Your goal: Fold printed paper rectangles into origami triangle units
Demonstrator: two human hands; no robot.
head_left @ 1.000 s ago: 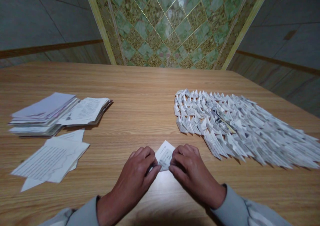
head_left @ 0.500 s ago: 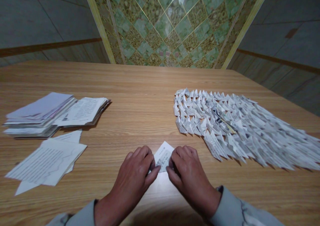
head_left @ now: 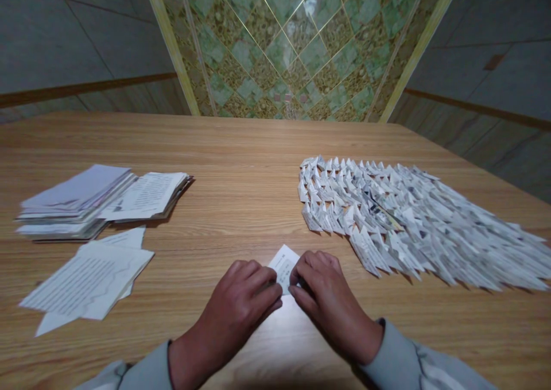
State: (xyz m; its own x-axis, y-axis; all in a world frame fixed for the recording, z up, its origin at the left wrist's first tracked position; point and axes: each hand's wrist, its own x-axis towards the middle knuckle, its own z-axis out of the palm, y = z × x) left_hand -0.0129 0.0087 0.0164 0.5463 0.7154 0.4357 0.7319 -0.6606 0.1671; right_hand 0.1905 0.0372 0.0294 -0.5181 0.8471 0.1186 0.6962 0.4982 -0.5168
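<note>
Folded paper (head_left: 284, 263) sits btwn my hands, tip pointing away, both about equally near. R hand (head_left: 321, 292) pinches its rt edge; L hand (head_left: 245, 295) covers the left (can't tell if gripping).

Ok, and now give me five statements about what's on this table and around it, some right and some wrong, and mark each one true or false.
1. The left hand and the right hand are both at a small folded paper. True.
2. The rows of folded pieces lie to the left of both hands. False: they lie to the right.
3. Loose sheets overlap on the wooden table, nearer the person than the paper stacks. True.
4. The sleeves are bright red. False: they are pale grey.
5. The tiled wall panel beyond the table has a diamond pattern. True.
</note>
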